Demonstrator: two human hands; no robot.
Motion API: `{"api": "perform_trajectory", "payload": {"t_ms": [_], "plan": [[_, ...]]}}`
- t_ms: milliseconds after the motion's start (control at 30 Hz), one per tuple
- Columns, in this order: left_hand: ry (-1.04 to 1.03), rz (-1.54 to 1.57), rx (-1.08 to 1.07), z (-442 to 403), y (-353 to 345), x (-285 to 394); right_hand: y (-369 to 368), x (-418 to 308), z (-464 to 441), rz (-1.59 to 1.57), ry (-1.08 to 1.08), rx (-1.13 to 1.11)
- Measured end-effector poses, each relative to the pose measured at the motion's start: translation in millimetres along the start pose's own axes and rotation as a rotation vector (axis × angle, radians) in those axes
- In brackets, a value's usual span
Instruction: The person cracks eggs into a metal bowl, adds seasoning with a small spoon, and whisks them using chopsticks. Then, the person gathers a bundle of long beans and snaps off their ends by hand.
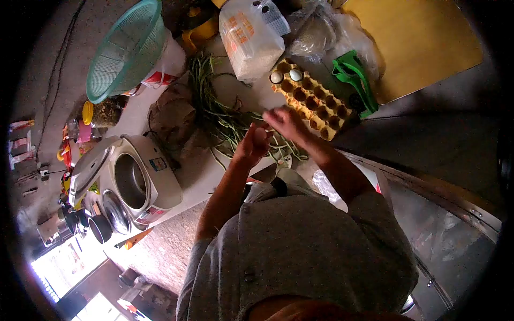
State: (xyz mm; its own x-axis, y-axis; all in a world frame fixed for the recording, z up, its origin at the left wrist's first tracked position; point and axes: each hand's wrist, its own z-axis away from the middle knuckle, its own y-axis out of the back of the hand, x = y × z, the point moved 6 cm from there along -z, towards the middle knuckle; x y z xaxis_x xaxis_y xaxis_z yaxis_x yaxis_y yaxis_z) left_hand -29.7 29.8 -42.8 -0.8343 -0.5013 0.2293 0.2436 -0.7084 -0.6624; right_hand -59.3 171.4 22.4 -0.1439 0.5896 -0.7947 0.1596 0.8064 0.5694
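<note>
- The egg tray (312,102) stands on the table (195,180), a little ahead of the hands; two eggs (286,76) sit side by side in cups at its far end, and the other cups show dark hollows.
- The rice cooker (167,184), at the left, has its lid raised; inside, the grey inner pot (130,182) is visible, its bottom in shadow.
- The teal basket (126,51) is tilted, resting on a white-and-red bucket (172,58); what the bucket contains I cannot tell.
- A jar (106,113) with yellow cap holds something brownish.
- The white bag (250,40) with orange print is filled with pale stuff, seemingly grains.
- Long green beans (211,112) lie in a loose heap, just beyond the hands.
- The pinkish egg (260,134) is in the left hand (249,148), whose fingers are curled around it; its upper side remains uncovered.
- The right hand (289,124) is just beside this egg, its fingertips above it and bent; they are blurred, so I cannot tell if they pinch something or touch the shell.
</note>
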Motion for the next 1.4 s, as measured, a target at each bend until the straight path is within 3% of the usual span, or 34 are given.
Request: {"api": "perform_trajectory", "payload": {"t_ms": [33,67,100,133,167,200,233,333,367,500,567,600,633,700,733,833,900,967,1033,1100,1400], "plan": [[0.022,-0.040,-0.060,5.0,-0.2,-1.7,-3.7,28.3,-5.2,-0.025,-0.215,-0.035],[0.044,-0.079,-0.120,10.3,-0.4,-3.9,8.7,40.9,-13.2,0.268,-0.124,0.180],[0.044,-0.068,-0.117,12.9,-2.1,-6.2,34.4,39.1,-29.3,0.324,-0.178,0.159],[0.017,-0.047,-0.035,18.8,-0.3,-3.9,45.1,49.8,-38.6,0.563,0.005,0.397],[-0.013,-0.026,0.046,22.7,4.6,0.2,42.4,69.0,-49.4,0.688,-0.023,0.453],[0.015,0.005,-0.164,16.7,13.9,0.3,38.7,83.5,-57.5,0.809,-0.051,0.509],[0.005,0.016,-0.160,20.8,15.4,1.1,39.5,99.7,-63.5,0.805,-0.040,0.499],[-0.045,0.007,-0.045,33.4,27.9,4.6,34.4,127.0,-79.5,0.801,-0.229,0.087],[-0.050,0.015,-0.042,36.6,30.8,4.1,30.8,128.0,-79.0,0.800,-0.221,0.080],[-0.115,-0.023,-0.025,48.1,37.0,7.3,39.2,141.2,-66.9,0.515,-0.023,0.398],[-0.118,0.015,-0.055,47.1,41.6,6.6,29.2,174.3,-58.5,-0.514,-0.329,0.210],[-0.126,0.008,-0.022,46.8,42.5,7.0,30.1,160.5,-42.9,-0.659,-0.646,0.135],[-0.130,0.004,0.015,48.6,44.3,6.2,31.2,143.1,-32.4,-0.651,-0.652,0.123],[-0.116,0.027,-0.026,50.6,38.4,8.2,16.8,105.0,-18.5,-1.424,-0.677,0.094],[-0.117,-0.005,-0.044,52.8,34.3,8.5,16.6,73.7,-14.1,-1.562,-0.671,0.065],[-0.095,0.016,-0.098,54.1,20.6,10.4,2.4,51.9,-0.6,-1.663,-0.746,-0.023],[-0.057,0.018,-0.151,57.6,12.6,9.7,-6.7,50.5,8.4,-1.532,-0.880,0.082],[-0.077,0.045,-0.102,64.2,12.6,11.0,-19.6,26.4,12.8,-1.499,-0.707,-0.203],[-0.073,0.047,-0.266,69.7,10.0,11.4,-24.3,-6.2,17.9,-1.361,-0.805,-0.238],[-0.148,0.050,-0.343,82.1,4.3,15.6,-32.6,-33.2,16.9,-1.287,-0.714,-0.380],[-0.175,0.076,-0.421,152.3,22.1,27.2,-86.2,-101.1,42.0,-1.370,-0.743,-0.516]]}}
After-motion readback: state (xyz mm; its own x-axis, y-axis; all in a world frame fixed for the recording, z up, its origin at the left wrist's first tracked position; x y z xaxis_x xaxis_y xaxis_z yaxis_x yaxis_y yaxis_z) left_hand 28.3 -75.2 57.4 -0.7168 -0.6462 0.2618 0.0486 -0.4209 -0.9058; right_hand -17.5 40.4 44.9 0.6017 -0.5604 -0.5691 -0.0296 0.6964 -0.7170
